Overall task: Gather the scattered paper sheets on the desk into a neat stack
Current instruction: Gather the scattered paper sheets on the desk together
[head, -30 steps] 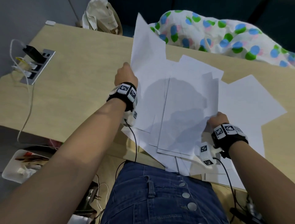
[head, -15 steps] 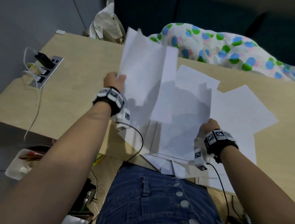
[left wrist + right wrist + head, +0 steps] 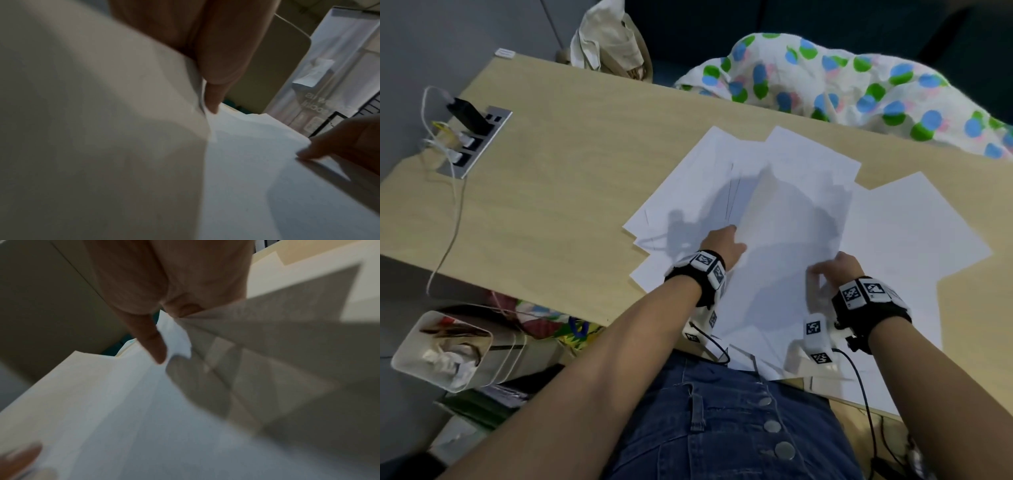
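Sheets (image 3: 774, 219): plain white, flat rectangles, fanned over the pale woodgrain desk (image 3: 558, 164), near edge. Head view: left hand (image 3: 722, 241) grips the lifted left edge of a sheet; right hand (image 3: 832, 269) at 3 o'clock of it pinches sheets. Dotted cloth (image 3: 859, 78) at 12.
Left wrist: fingers (image 3: 222, 48) curled on a sheet (image 3: 102, 129) edge; blurred.
Right wrist: thumb (image 3: 152, 340) clamps creased sheets (image 3: 267, 353).

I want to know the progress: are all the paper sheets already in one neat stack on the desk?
No, in the head view the paper sheets lie fanned and overlapping across the desk, with corners pointing different ways.
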Action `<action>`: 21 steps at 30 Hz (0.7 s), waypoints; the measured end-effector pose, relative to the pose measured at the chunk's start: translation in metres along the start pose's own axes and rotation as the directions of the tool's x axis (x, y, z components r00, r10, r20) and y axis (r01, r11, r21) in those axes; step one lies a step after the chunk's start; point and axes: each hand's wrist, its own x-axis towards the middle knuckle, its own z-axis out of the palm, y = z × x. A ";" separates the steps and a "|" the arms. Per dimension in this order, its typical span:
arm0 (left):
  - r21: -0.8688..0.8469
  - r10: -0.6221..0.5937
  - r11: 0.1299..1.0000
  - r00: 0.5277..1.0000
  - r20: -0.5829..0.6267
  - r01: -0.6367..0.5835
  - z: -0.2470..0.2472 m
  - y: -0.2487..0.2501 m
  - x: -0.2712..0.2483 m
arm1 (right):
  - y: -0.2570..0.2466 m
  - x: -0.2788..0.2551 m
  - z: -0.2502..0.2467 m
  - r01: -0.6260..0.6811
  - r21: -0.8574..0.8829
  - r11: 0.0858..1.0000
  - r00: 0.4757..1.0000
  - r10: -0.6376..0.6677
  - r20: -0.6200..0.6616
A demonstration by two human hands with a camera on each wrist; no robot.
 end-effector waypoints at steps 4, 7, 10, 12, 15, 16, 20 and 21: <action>0.038 -0.068 0.996 0.982 -0.178 0.076 -0.018 -0.013 0.012 | 0.000 0.000 0.002 0.026 -0.111 0.994 0.995 -0.036 -0.088; 0.056 -0.254 0.959 0.928 -0.272 0.279 -0.038 -0.033 0.016 | 0.000 0.002 0.004 0.036 -0.118 0.992 0.994 -0.047 -0.096; 0.035 -0.290 0.952 0.935 -0.205 0.303 -0.043 -0.042 0.021 | 0.001 0.002 0.006 0.031 -0.089 0.996 0.996 -0.038 -0.077; -0.009 -0.295 0.955 0.939 -0.176 0.298 -0.042 -0.044 0.023 | 0.002 0.000 0.007 0.025 -0.064 0.998 0.998 -0.029 -0.061; -0.063 -0.326 0.945 0.931 -0.167 0.320 -0.045 -0.048 0.025 | 0.001 0.001 0.006 -0.024 -0.043 0.999 1.000 0.023 -0.020; -0.070 -0.326 0.945 0.932 -0.158 0.319 -0.046 -0.049 0.025 | 0.000 0.001 0.005 -0.029 -0.057 0.998 0.999 0.029 -0.013; -0.118 -0.296 0.954 0.932 -0.210 0.276 -0.055 -0.050 0.026 | -0.001 0.006 0.007 -0.027 -0.091 0.996 0.998 0.021 -0.058; -0.139 -0.307 0.950 0.922 -0.235 0.280 -0.059 -0.050 0.027 | -0.002 0.005 0.007 -0.030 -0.098 0.995 0.998 0.024 -0.062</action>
